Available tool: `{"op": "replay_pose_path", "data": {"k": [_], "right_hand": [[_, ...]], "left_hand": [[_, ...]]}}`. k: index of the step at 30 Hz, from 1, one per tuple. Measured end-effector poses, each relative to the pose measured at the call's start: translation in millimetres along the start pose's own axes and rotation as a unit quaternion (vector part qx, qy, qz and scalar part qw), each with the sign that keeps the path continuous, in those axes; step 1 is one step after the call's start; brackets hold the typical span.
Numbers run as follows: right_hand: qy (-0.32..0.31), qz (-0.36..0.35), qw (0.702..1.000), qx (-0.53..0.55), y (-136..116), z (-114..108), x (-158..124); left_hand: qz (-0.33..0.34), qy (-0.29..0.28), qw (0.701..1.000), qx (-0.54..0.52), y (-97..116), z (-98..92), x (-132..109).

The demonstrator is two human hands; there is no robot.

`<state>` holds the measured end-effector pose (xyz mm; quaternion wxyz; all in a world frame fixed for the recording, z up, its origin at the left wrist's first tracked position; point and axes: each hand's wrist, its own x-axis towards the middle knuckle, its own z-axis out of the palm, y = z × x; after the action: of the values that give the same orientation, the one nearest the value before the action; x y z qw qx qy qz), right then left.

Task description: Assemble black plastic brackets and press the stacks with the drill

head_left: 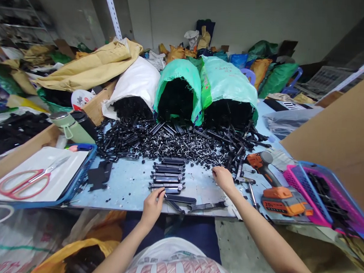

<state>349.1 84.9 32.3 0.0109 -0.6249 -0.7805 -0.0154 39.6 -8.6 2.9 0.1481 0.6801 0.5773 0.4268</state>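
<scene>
At the front edge of the table, my left hand (152, 207) has thumb and forefinger pinched together beside the lowest part in a column of black plastic parts (168, 179). Whatever lies between these fingertips is too small to make out. Just right of them are a loose black bar (181, 199) and a longer black piece (207, 206). My right hand (222, 179) reaches to the near edge of a heap of small black-headed screws (184, 146). Its fingers are curled together, and their tips hide anything held.
Behind the heap, a white sack (136, 80) and two green sacks (180, 72) spill black parts. On the right are an orange cordless drill (280, 197) and a pink basket (291, 177). At left, red-handled scissors (32, 180) lie on white paper by a green flask (69, 125).
</scene>
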Motion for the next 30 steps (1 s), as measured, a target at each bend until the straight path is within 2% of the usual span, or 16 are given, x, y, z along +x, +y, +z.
{"op": "replay_pose_path", "data": {"k": [3, 6, 11, 15, 19, 24, 27, 30], "right_hand": [[0.038, -0.008, 0.993, 0.112, -12.1, -10.1, -8.7], [0.061, -0.029, 0.972, 0.225, -24.9, -16.2, -22.0], [0.051, -0.039, 0.941, 0.331, -40.9, -20.4, -45.1], [0.019, -0.039, 0.922, 0.385, -50.9, -24.2, -58.4], [-0.010, -0.065, 0.914, 0.400, -59.9, -19.7, -65.0], [0.005, -0.117, 0.923, 0.367, -65.3, -9.6, -69.0], [0.009, -0.141, 0.933, 0.332, -66.8, -10.1, -71.6], [0.009, -0.163, 0.938, 0.306, -70.3, -13.4, -73.1]], "left_hand": [[-0.010, 0.014, 1.000, 0.003, 4.2, 5.3, -6.0], [-0.012, 0.023, 1.000, 0.004, 9.3, 8.6, -5.5], [0.025, 0.004, 0.999, 0.023, 10.2, 8.6, -6.4], [0.080, -0.009, 0.994, 0.072, 10.1, 8.0, -8.7], [0.169, -0.060, 0.973, 0.144, 10.0, 8.0, -7.5], [0.265, -0.097, 0.944, 0.171, -0.1, 5.3, -2.0], [0.295, -0.112, 0.937, 0.152, -5.6, 2.4, 3.0], [0.298, -0.119, 0.940, 0.117, -6.9, 0.3, 7.7]]}}
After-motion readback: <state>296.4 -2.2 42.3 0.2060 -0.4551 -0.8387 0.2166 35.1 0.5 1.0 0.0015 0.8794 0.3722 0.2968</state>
